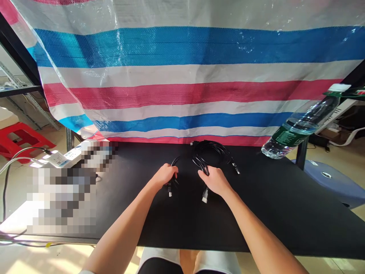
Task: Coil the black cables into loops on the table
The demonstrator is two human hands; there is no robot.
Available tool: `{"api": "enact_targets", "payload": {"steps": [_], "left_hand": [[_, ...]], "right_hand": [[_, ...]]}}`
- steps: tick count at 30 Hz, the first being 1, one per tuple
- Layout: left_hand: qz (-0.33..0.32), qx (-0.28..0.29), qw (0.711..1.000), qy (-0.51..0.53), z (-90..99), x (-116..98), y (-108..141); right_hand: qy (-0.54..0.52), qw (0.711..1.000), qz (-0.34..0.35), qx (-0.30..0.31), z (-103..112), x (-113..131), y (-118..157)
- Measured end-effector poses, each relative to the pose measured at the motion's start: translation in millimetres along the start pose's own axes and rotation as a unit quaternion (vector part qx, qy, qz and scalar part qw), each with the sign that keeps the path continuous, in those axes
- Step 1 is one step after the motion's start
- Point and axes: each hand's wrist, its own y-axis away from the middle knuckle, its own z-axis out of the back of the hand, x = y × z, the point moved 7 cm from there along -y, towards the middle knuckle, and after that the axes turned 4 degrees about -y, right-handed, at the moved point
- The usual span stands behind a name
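Observation:
Over the middle of the black table, my left hand is closed round a small bundle of black cable, whose light-tipped plug points toward me. To its right, my right hand grips another part of black cable, with a silver-tipped plug hanging below the fingers. Behind my right hand lies a looped black cable with one plug at its right side. Whether the loops join the cable in my right hand cannot be made out.
A water bottle stands at the table's back right. A white power strip with plugged-in cords lies at the back left, beside a blurred-out area. Striped sheeting hangs behind. A red stool and blue stool flank the table.

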Motion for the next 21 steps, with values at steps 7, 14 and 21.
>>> {"api": "enact_targets", "payload": {"steps": [7,14,21], "left_hand": [[-0.087,-0.099,0.927,-0.351,4.2,-11.7,5.6],[-0.216,0.071,0.89,-0.396,-20.4,-15.2,15.6],[-0.163,0.042,0.881,-0.442,-21.2,-9.6,14.0]], "right_hand": [[0.137,0.99,-0.011,-0.014,-13.3,-3.9,2.1],[0.013,0.997,0.049,-0.056,-15.2,-0.5,-0.4],[-0.136,0.985,0.098,-0.04,-10.6,8.7,1.7]]}}
